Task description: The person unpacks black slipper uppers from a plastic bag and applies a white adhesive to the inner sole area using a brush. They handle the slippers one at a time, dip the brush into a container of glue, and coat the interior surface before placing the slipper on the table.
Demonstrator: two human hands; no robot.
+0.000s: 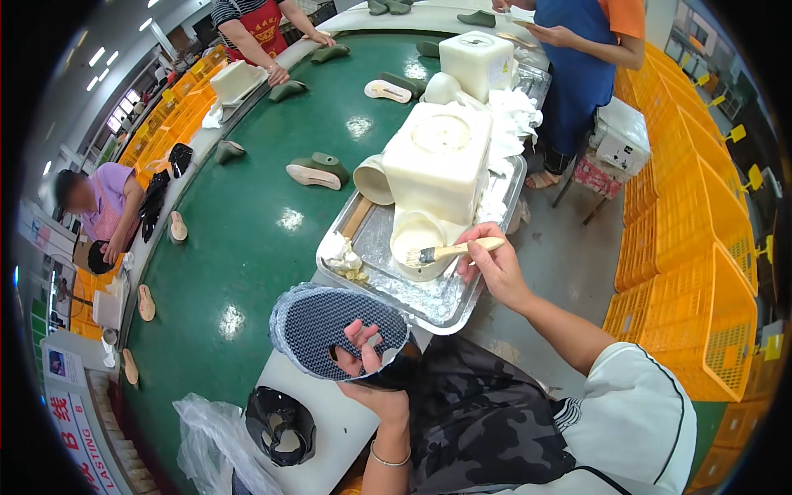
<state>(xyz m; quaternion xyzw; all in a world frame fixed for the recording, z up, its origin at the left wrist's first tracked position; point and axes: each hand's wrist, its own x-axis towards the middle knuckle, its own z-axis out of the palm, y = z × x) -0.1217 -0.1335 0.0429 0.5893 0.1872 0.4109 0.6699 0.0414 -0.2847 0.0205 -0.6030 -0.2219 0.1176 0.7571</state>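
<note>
My right hand (495,268) grips a flat paintbrush (462,249) by its light wooden handle. The brush's dark ferrule and bristles sit at the mouth of a cream-coloured cup (421,229) on the front of a large white plastic dispenser tub (437,153). My left hand (378,396) holds up a shoe upper (318,330) with a blue-grey mesh face and a shiny black part; several fingers show through an opening in it. Below it, a glossy black shoe upper (280,425) lies on a pale board (334,437).
A metal tray (462,309) with white residue carries the tub and crumpled cloths. Green shoe lasts (322,169) and pale insoles (147,303) lie on the green table. Orange crates (685,305) are stacked at right. A clear plastic bag (210,437) lies lower left. Co-workers stand around the table.
</note>
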